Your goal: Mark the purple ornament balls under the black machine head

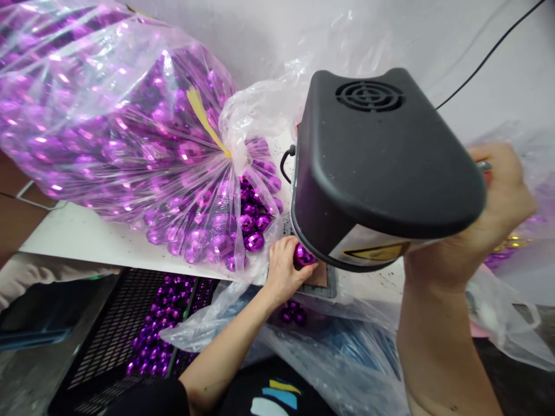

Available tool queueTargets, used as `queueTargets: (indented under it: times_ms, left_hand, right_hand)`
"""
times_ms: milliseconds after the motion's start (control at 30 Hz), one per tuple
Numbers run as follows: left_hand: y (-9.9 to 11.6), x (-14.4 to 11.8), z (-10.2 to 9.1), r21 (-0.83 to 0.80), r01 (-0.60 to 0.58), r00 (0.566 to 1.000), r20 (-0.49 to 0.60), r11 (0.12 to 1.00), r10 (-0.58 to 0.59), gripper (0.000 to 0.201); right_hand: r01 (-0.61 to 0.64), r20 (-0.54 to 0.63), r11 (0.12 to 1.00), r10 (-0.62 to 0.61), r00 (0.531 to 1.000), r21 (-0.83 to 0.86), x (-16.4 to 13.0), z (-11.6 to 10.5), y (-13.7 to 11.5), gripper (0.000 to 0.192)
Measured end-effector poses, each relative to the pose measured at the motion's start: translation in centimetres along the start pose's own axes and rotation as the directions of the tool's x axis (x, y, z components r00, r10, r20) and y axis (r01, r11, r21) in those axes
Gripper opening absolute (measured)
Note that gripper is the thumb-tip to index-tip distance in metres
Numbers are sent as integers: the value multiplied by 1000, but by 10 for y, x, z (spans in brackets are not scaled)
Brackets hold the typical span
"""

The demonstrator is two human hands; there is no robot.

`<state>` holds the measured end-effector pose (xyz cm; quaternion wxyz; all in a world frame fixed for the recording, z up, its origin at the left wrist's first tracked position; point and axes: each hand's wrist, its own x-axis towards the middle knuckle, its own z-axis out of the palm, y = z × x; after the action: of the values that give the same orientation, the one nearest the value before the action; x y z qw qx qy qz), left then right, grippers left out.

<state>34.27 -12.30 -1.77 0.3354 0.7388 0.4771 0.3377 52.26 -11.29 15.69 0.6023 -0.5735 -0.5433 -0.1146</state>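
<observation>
My left hand (284, 266) is closed around a shiny purple faceted ball (303, 255), low at the front of a black-housed bench machine (381, 156). The ball is just above a small brown plate on the machine's grey base (332, 280). On the machine's right side, my right hand (498, 196) is wrapped round a handle (484, 166), of which only a metal and red end shows. The housing hides the machine's working part and some of my right fingers. More purple balls (254, 241) spill from the mouth of a clear bag just left of my left hand.
A big clear bag of purple balls (130, 127), tied with yellow ribbon, fills the left of the white table (108, 240). Below stands a black crate (95, 335) holding purple balls. Clear plastic film (321, 352) drapes over my lap. A black cable (489, 58) runs up the wall.
</observation>
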Motion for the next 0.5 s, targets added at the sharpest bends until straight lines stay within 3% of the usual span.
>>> queueTargets:
  times_ms: [133,300,500]
  left_hand:
    - [-8,-3,1,-74,-51,999,-1,996,51,50]
    - [-6,-4,-1,-50,-29,997,69,998,32,45]
    - [-5,-5,0,-68,-46,998,38,997,48,52]
  right_hand:
    - [30,-1,999,-30,1000,14,-1,-1,1,35]
    - [-21,-15,1000,21,1000,23,-2,-1,-2,41]
    - [111,-143,994,-112,983,-16,-24,-14,-4,39]
